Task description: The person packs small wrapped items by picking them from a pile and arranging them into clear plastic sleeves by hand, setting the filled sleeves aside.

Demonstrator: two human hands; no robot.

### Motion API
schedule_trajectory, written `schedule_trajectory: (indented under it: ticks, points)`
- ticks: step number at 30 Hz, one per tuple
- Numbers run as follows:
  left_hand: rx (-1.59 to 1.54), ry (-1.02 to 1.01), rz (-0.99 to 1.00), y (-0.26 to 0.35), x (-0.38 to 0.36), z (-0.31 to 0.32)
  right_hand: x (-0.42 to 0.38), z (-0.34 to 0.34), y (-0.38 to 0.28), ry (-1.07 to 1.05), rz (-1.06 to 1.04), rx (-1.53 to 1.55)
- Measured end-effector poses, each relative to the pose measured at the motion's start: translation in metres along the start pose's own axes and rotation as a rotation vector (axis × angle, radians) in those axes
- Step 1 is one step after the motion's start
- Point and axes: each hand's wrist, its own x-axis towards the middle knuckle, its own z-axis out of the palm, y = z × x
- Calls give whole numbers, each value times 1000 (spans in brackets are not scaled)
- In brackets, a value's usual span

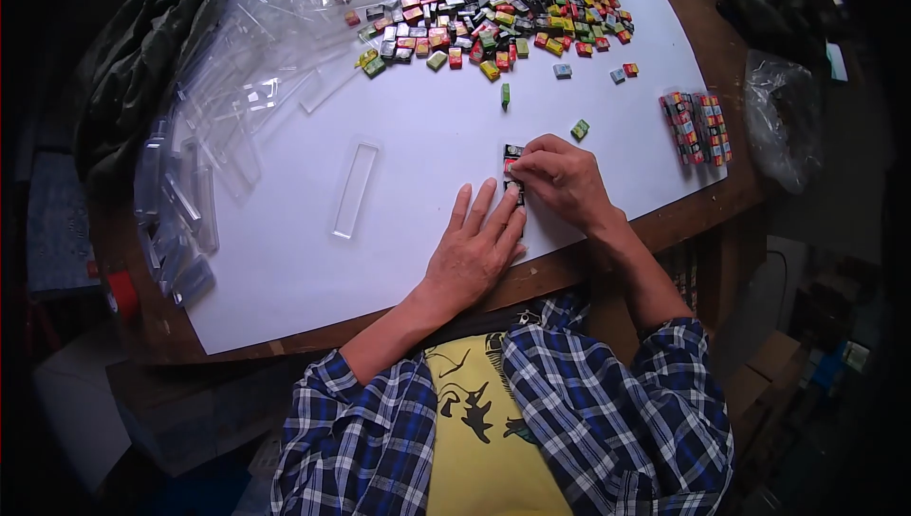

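Note:
A short row of small wrapped blocks (513,150), black and red, runs toward me on the white sheet, in line with my fingers. My left hand (473,248) lies flat with fingers spread, its fingertips over the near part of that row and hiding some of it. From the right, my right hand (569,182) pinches a small red block (511,165) in the row between thumb and fingers. Two loose green blocks, one upright-looking (505,95) and one tilted (580,130), lie just beyond. To the left rests an open clear plastic case (356,190).
A big heap of colourful small blocks (493,13) covers the far side. Many clear plastic cases (237,98) are piled at left, near dark green cloth (152,70). Filled packs (697,127) stand at right, beside a clear bag (783,122). Red tape (121,295) sits at the left edge.

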Motion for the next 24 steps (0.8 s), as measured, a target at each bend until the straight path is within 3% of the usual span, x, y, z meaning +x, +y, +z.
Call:
schedule_trajectory:
  ticks: [4,6,9,15,22,24]
  points:
    - [-20,-2,-8,0,0,-1,16,-9,11,-19,64,33]
    - [-33,4,-5,-1,2,-1,38,-20,26,231,27,-110]
    - [-55,-14,-15,-2,0,-3,70,-40,52,310,139,-328]
    - [-153,-6,-41,-5,2,-6,57,-40,80,147,71,-343]
    - [-186,0,-66,-4,7,-13,6,-36,7,152,70,-73]
    - [-172,3,-83,-3,7,-13,-9,-31,0,72,-66,-77]
